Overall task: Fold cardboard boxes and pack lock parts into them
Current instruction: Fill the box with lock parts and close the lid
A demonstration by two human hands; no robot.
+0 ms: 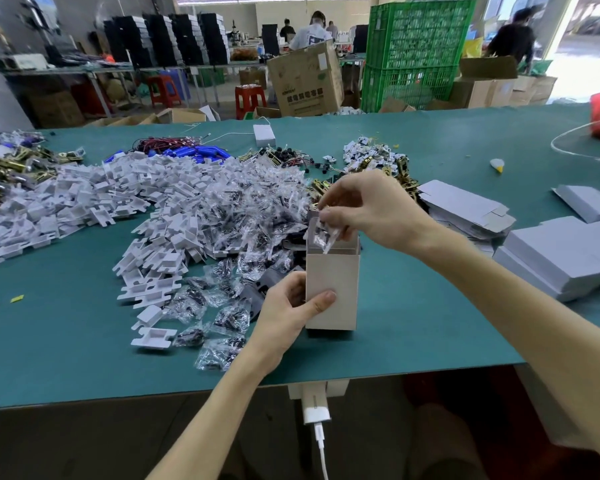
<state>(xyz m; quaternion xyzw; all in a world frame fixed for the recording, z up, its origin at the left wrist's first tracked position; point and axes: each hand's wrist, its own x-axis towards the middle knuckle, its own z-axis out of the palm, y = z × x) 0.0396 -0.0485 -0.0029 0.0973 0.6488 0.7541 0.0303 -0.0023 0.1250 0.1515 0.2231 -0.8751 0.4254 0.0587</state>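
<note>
Fingers point(295, 289) of the left hand point(284, 317) curl round the lower left edge of an upright pale grey cardboard box point(333, 282). The thumb point(323, 301) lies flat across its front face, and the forearm rises from the bottom of the view.

Everything sits on a wide green-topped work table point(430, 323). Across its left and middle spreads a big heap of white moulded plastic inserts point(94, 199). Against it lies a heap of small clear plastic bags holding dark parts point(253, 206), reaching right up to the box. Stacks of flat grey cardboard box blanks point(561, 261) lie at the right. Brass-coloured metal lock parts point(404, 183) lie just behind the right hand point(368, 209).

The box stands near the table's front edge with its top open and one flap raised at the back. Whether its base rests on the mat or is held just above it I cannot tell.

That right hand hangs over the open mouth. Its forearm reaches in from the lower right with the wrist bent downward. Its fingertips are bunched together, pinching one clear bag point(326, 235) that dangles partly inside the box's mouth.
</note>
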